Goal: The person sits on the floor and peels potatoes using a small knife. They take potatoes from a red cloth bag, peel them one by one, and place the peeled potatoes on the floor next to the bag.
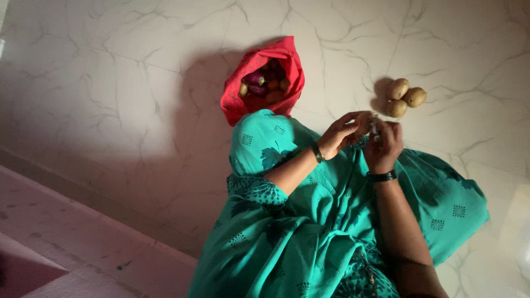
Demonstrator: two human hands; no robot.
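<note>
White marble-patterned floor. A potato is held above the lap, pinched in the left hand; the right hand closes on a small peeler against it. Three potatoes lie just beyond; a red bag of vegetables stands left.

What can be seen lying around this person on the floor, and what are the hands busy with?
Red bag: one, red, on the floor just beyond the lap, mouth open.
Vegetables in the bag: several, purple and brownish, inside the open mouth; exact count cannot be told.
Potatoes: three, tan, in a small cluster on the floor to the right of the bag.
Marble floor: white with grey veins, all around.
Green garment: one, teal with dark print, over the lap.
Small item: one, pale, between both hands; too small to identify.
Left hand: dark bangle, touching the item.
Right hand: dark bangle, touching the item.
</note>
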